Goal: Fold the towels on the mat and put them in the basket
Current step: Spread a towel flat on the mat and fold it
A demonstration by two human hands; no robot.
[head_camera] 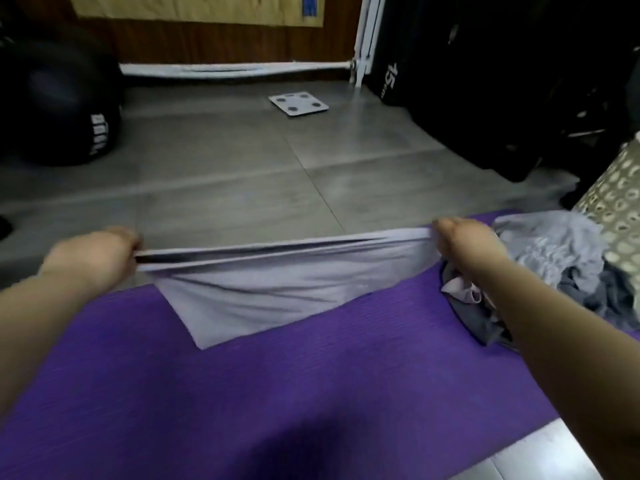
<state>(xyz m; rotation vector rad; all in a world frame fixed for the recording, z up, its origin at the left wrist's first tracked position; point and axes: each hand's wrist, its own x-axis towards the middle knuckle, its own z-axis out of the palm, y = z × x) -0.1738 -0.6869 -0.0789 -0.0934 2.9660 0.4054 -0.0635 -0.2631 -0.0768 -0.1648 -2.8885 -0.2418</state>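
Towel (277, 292), far corners pinched tight in left grip (104, 252) and right grip (464, 240); long axis left to right; slack half trailing nearward onto mat (311, 393); basket (620, 202) nearer right grip.

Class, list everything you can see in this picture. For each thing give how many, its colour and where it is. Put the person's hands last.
held towel: one, pale lilac, stretched between both hands, lower part lying on the mat
mat: one, purple, on the floor in the foreground
towel heap: one heap, grey and lilac, right end of the mat; number of pieces unclear
basket: one, cream with holes, far right edge
scale: one, white, on the floor beyond the mat
ball: one, black, far left
black block: one, marked 15, back right
pipe: white, along the back wall
floor: grey tiles
left hand: grips the towel's left end
right hand: grips the towel's right end
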